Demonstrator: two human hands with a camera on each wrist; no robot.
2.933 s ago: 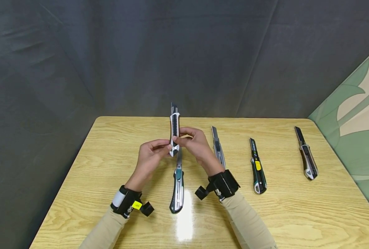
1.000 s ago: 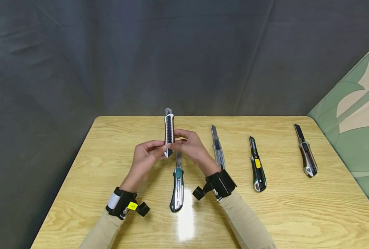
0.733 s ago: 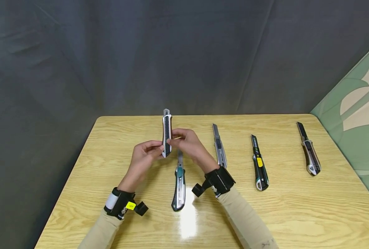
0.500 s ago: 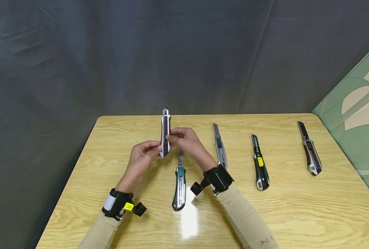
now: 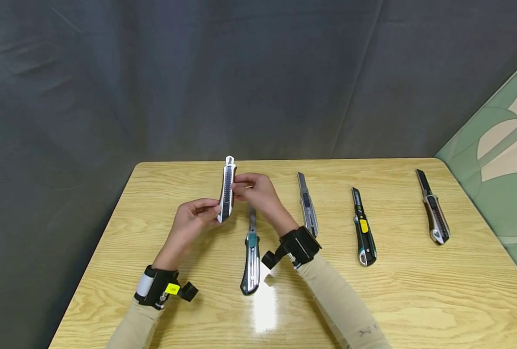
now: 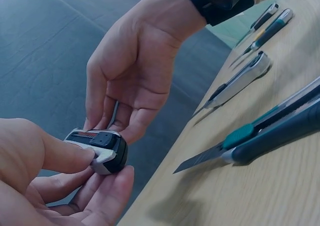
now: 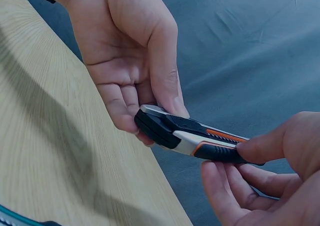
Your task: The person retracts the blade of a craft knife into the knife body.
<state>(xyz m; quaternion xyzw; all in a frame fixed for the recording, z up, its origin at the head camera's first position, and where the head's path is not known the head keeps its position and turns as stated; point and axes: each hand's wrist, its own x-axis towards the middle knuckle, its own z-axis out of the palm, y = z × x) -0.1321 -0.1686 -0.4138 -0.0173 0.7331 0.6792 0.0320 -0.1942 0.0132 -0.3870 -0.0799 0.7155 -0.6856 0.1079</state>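
Above the table, both hands hold a white-and-black snap-off utility knife (image 5: 227, 189) with a silver tip pointing away. The left hand (image 5: 190, 220) pinches its lower end between thumb and fingers. Higher up its right side, the right hand (image 5: 258, 194) pinches the handle, thumb on the front face. Orange trim shows on this knife (image 7: 205, 142) in the right wrist view. Its black end (image 6: 117, 153) faces the camera in the left wrist view. Just below the hands lies a silver-and-black utility knife with a green slider (image 5: 251, 261), blade out.
To the right on the wooden table (image 5: 415, 300) lie a grey utility knife (image 5: 307, 206), a black one with a yellow slider (image 5: 365, 237) and a brown-and-silver one (image 5: 434, 215), all with blades showing. A dark curtain (image 5: 258, 77) hangs behind the table's far edge.
Both hands have shifted left with the knife, which now leans slightly. The right thumb sits higher on the handle. Less blade shows at its tip than 2.9 s ago. The table knives have not moved.
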